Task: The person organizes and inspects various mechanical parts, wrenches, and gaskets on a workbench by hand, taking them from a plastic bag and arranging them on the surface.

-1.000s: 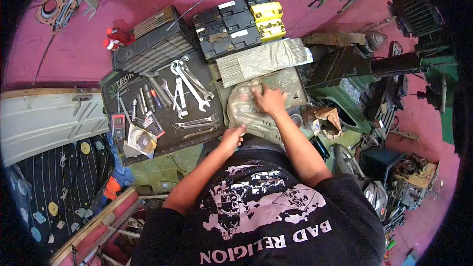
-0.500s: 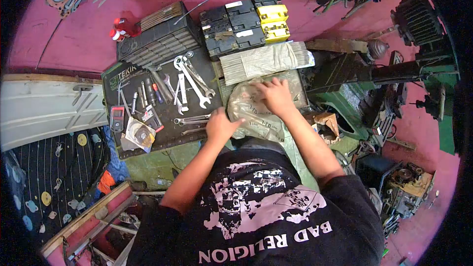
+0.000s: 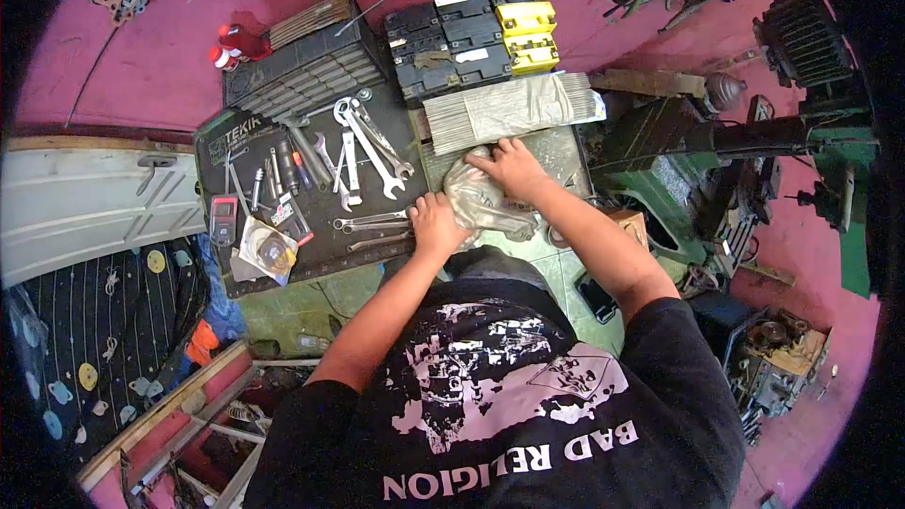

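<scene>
A crumpled, translucent plastic bag (image 3: 495, 212) lies at the near edge of the work surface. My left hand (image 3: 436, 224) is on its left side, fingers bent against the plastic. On the bag's upper part rests my right hand (image 3: 514, 171), its fingers bent over and pressing the plastic. What the bag contains cannot be made out. Just beyond it is a wrapped bundle of thin rods (image 3: 509, 113). Several wrenches (image 3: 368, 151) lie on the dark mat (image 3: 325, 259) to the left of my left hand.
Black batteries (image 3: 448, 47) and yellow ones (image 3: 530, 36) stand at the back, beside a dark ribbed case (image 3: 306, 71). Left on the mat are sockets, a red-and-black meter (image 3: 223, 220) and a packaged ring (image 3: 269, 250). Green machinery (image 3: 650, 170) stands at the right.
The bag is gathered smaller and its printed right part is folded in. My right hand has moved slightly left and up; my left hand has shifted slightly right.
</scene>
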`<state>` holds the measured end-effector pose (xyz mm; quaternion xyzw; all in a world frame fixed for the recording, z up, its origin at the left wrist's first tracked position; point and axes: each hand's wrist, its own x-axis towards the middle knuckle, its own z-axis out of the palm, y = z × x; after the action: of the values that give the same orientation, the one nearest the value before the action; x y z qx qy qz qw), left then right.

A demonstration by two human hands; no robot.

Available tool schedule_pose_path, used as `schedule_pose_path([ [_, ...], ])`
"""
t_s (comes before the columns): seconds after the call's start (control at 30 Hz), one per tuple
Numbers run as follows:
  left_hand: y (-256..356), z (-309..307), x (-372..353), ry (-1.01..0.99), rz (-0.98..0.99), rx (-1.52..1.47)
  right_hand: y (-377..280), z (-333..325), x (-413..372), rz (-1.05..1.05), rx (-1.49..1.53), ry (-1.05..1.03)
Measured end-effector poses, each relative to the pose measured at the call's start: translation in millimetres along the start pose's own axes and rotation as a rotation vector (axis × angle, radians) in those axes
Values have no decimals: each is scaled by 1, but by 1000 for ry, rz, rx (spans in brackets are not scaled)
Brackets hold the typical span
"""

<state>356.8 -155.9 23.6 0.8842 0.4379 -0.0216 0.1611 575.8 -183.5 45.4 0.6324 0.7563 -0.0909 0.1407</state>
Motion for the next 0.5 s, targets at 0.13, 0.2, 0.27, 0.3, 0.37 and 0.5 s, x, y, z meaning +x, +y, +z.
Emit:
schedule_pose_path([
  [0.13,0,0,0,8,-2,-47,-2,8,-6,59,119,29],
  [0.2,-1,1,-1,48,-7,-70,-4,11,-12,111,146,79],
  [0.27,1,-3,0,2,-33,-157,-4,8,-17,170,314,83],
  [0.3,-1,-6,2,0,-32,-156,-6,7,-20,170,315,82],
  [0.37,-7,-12,7,-69,-43,-236,-11,7,-23,255,499,135],
  [0.5,-22,-15,11,33,56,-394,-19,38,-18,413,770,213],
])
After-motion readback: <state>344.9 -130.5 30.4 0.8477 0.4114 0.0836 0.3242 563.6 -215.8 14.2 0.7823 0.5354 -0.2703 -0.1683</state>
